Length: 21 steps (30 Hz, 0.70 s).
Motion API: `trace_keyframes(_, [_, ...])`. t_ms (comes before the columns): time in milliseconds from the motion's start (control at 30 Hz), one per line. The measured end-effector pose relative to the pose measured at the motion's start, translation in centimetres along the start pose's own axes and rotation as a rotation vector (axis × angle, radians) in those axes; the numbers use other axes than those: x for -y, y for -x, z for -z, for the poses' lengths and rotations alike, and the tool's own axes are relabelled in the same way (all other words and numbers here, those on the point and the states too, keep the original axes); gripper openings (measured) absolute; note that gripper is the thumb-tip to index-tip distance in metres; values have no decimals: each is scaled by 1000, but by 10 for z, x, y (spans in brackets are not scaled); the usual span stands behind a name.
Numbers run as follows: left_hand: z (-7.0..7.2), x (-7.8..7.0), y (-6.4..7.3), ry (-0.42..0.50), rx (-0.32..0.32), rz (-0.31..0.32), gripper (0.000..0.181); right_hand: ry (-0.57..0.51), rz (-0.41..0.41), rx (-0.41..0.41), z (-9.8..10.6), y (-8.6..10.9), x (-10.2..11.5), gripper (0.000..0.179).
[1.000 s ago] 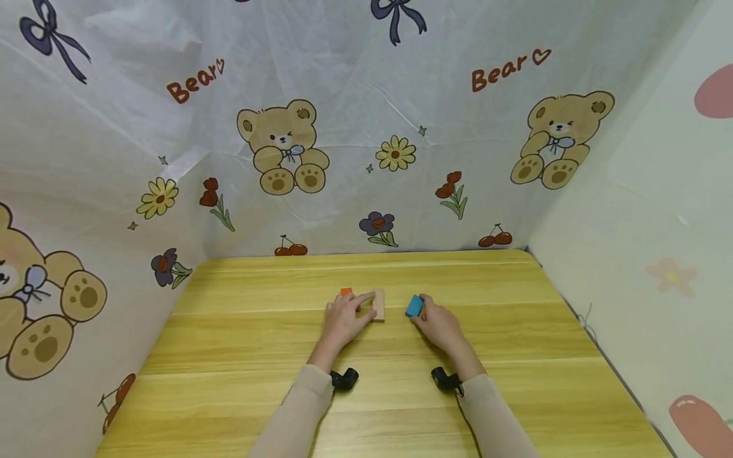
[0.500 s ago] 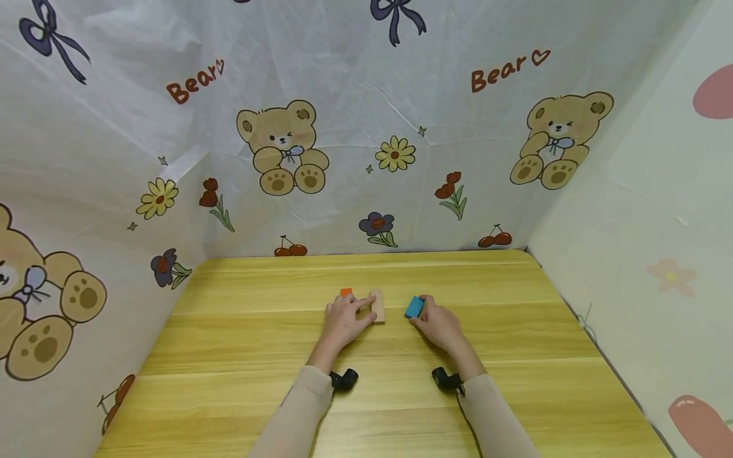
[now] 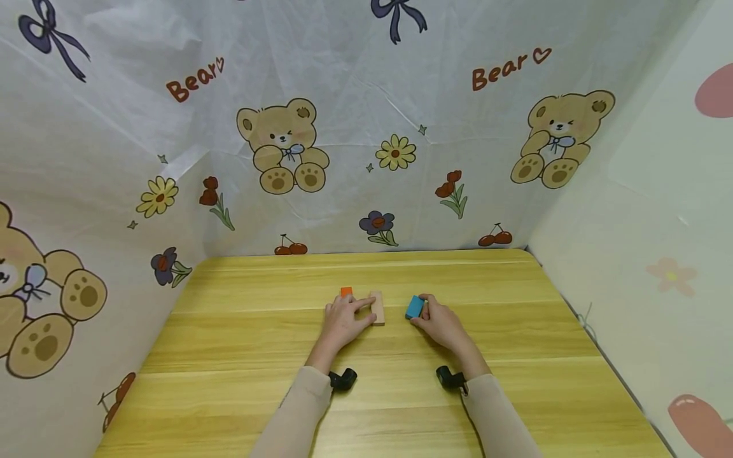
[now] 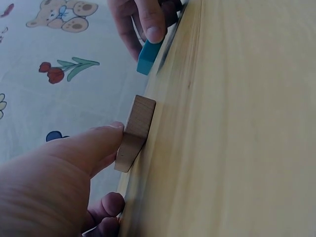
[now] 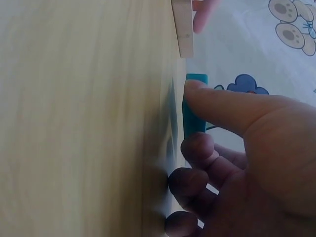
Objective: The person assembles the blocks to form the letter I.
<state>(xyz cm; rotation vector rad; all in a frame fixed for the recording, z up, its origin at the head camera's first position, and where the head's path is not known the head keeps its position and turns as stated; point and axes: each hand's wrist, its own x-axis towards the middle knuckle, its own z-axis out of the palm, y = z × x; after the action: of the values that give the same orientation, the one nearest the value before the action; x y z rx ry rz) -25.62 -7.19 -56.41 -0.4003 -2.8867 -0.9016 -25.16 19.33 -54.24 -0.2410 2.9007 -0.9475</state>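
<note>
My left hand (image 3: pixel 345 321) is at a plain wooden block (image 3: pixel 377 308), pinching it between thumb and index finger. In the left wrist view the thumb lies along the side of this wooden block (image 4: pixel 137 126), which stands right at the tabletop. Just past the other left fingers, an orange block (image 3: pixel 346 291) shows in part, the rest hidden by the hand. To the right, my right hand (image 3: pixel 442 324) pinches a blue block (image 3: pixel 415 307), held at a slant. The right wrist view shows the thumb pressed on the blue block (image 5: pixel 193 118); a gap separates it from the wooden block (image 5: pixel 184 29).
Both hands are over the middle of a wood-grain table (image 3: pixel 258 394). Behind its far edge hangs a white cloth (image 3: pixel 343 210) printed with bears and flowers. A pale wall (image 3: pixel 630 222) borders the right side. Each wrist wears a small black camera (image 3: pixel 343 380).
The wooden block has shifted slightly toward the person and tilted a little in the left hand. The right forearm has moved slightly right, while the blue block stays nearly in place.
</note>
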Motion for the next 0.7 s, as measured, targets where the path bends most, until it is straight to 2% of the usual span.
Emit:
trace_keyframes(400, [0,2,-1,17,5,-5,43,-105,28,14,3,1,0,63])
trace_keyframes(700, [-1,3,-1,15,11,-5,43,-123,72,19,9,3,10,62])
